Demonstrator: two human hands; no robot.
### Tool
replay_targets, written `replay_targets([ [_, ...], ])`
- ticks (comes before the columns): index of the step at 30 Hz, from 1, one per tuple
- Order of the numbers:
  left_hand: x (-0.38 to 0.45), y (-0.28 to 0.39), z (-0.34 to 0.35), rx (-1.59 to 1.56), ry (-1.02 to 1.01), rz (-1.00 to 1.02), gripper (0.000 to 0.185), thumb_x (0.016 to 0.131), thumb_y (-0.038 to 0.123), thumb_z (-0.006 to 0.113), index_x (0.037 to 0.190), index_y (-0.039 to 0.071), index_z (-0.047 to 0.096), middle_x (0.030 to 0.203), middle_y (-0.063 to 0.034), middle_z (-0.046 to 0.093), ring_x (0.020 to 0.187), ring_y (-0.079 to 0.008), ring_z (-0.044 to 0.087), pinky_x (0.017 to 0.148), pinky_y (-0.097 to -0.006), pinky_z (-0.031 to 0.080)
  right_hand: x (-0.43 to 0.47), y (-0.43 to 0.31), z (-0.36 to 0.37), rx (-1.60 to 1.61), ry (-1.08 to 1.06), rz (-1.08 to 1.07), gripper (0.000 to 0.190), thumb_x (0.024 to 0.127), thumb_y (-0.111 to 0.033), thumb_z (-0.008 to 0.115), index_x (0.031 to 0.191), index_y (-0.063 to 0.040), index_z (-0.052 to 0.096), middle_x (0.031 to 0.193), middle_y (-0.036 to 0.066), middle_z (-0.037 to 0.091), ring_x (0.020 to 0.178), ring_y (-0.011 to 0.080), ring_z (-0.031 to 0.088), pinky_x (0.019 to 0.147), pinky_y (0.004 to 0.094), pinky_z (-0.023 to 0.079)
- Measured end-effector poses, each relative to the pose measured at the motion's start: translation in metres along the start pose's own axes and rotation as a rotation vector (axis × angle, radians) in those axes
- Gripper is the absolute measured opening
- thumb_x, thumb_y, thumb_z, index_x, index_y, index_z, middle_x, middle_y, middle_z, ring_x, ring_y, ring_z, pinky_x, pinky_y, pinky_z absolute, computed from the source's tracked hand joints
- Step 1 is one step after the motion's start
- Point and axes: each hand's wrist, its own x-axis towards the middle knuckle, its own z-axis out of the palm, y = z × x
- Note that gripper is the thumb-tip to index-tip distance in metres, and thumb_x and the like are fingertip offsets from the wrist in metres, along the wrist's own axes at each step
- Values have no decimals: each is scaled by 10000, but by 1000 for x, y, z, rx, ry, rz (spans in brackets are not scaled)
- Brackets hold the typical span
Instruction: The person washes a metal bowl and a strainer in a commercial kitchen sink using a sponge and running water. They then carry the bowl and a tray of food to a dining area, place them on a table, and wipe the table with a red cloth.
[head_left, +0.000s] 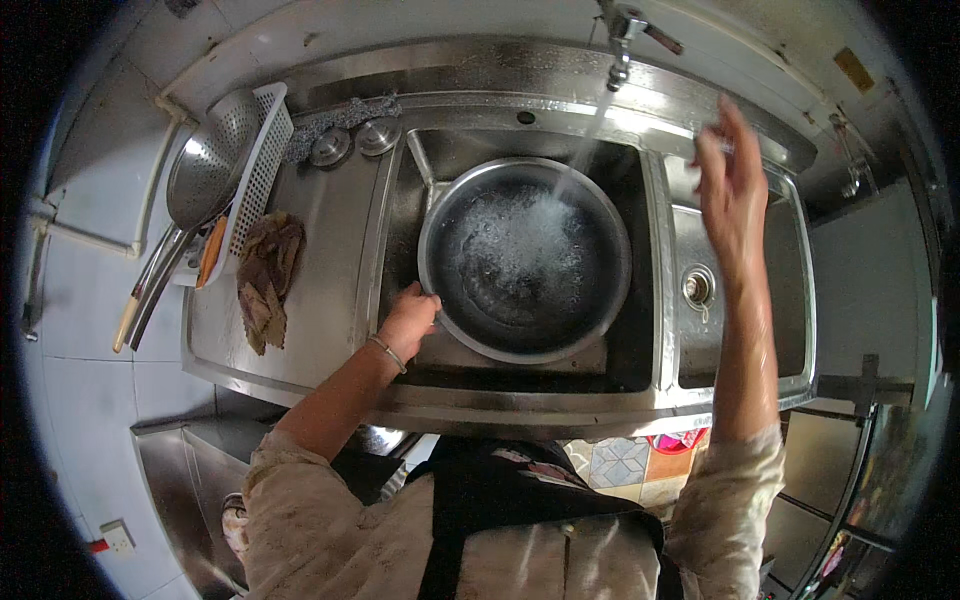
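A large round metal basin (615, 315) stands in the left bowl of a stainless steel double sink (660, 360). Its near left rim is gripped by my left hand (410, 321), which has a bangle at the wrist. From the faucet (619, 71), a stream of water (589, 142) falls into the basin and churns the water (517, 247) there. My right hand (731, 180) is raised over the right bowl, below and to the right of the faucet handle (664, 39). Its fingers are apart and slightly blurred, with nothing held.
Left on the drainboard (322, 285) lie a brown rag (270, 277), steel wool scourers (341, 120) and two round metal lids (377, 136). A white plastic basket (262, 150) there holds a perforated metal strainer (214, 165). The right bowl has a drain (697, 287).
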Motion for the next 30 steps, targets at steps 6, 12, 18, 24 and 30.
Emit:
replay_targets([
  [6, 8, 6, -1, -241, -68, -11, 305, 900, 127, 588, 1202, 85, 586, 990, -66, 675, 940, -230, 641, 771, -411, 562, 95, -5, 47, -94, -7, -18, 451, 1020, -398, 486, 1298, -55, 579, 967, 191, 698, 888, 276, 691, 788, 384, 527],
  [12, 32, -8, -4, 124, 97, 216, 356, 863, 67, 581, 1216, 15, 575, 986, -87, 678, 953, -242, 626, 852, -390, 503, 95, -24, 52, -425, 16, -87, 302, 995, -275, 518, 1207, -82, 612, 875, 229, 683, 871, 415, 674, 772, 471, 519],
  [18, 29, 0, -1, 173, 166, 73, 357, 875, 86, 552, 1216, -20, 553, 1077, -163, 648, 999, -299, 616, 882, -421, 465, 58, -43, 79, -453, 41, -226, 415, 994, -144, 508, 1406, -96, 494, 855, 195, 702, 731, 274, 705, 665, 372, 556],
  [24, 25, 22, 12, 118, 249, -68, 370, 845, 75, 587, 1197, -36, 570, 1093, -172, 652, 992, -307, 619, 866, -439, 478, -50, 46, 107, -288, -386, -93, 572, 899, -67, 585, 1437, -49, 393, 1064, 186, 638, 903, 324, 641, 820, 394, 533],
  [30, 53, -9, 26, -2, 257, -134, 477, 734, 42, 609, 1206, -25, 592, 1052, -129, 656, 913, -285, 629, 799, -411, 492, -98, 143, 155, -759, -753, 343, 776, 847, -104, 572, 1493, 94, 191, 1264, 249, 475, 1179, 399, 498, 1034, 458, 417],
])
